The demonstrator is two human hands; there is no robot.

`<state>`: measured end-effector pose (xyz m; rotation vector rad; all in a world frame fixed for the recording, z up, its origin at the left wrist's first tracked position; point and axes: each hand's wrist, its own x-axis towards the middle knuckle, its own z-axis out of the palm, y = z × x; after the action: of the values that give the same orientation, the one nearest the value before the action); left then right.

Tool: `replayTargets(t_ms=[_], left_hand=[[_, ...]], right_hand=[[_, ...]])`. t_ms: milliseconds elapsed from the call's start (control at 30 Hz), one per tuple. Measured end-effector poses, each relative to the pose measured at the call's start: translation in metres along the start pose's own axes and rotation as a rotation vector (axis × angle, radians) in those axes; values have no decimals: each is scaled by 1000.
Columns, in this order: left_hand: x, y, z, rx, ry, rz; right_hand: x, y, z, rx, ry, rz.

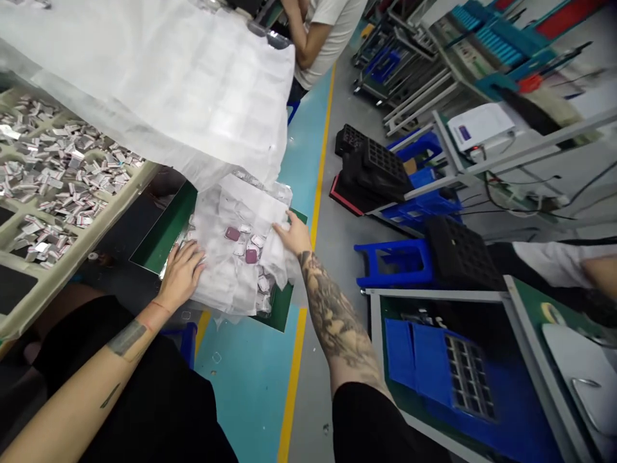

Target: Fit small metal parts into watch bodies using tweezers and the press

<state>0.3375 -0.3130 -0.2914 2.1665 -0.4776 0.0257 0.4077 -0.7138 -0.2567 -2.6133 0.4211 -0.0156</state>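
Low in front of me a thin white sheet (231, 283) lies partly folded over a pile of small pieces. Two dark red rounded pieces, one a squarish maroon case (251, 256), show in the gap, with several small white pieces (257, 240) around them. My left hand (183, 273) rests with its fingers stretched out on the sheet's left edge. At the right side my right hand (292, 234) pinches the sheet's edge between thumb and fingers. Part of the green surface (279, 310) shows under the pile.
Left of me stands a cream divided tray (120, 206) of small silvery parts. White sheeting (159, 77) covers the table ahead, where a person (318, 38) sits. On the right are a blue stool (393, 263), a cart (434, 294) with blue bins, black trays (380, 164) and another person's sleeve.
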Motion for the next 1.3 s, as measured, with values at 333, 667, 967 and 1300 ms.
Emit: replayTargets(t_ms=[333,667,967,1300], left_hand=[[17,2,-27,-302,354,-316],[55,-9,-53,-266,383,-335],[52,-33,-62,-186,149,-477],[75,-11,-40,-575,285,-576]], right_hand=[[68,17,20,91,10,10],[104,-8,6,225,141,-30],[50,-20,-36,95,153,-119],[106,-121,76,8,-163,-283]])
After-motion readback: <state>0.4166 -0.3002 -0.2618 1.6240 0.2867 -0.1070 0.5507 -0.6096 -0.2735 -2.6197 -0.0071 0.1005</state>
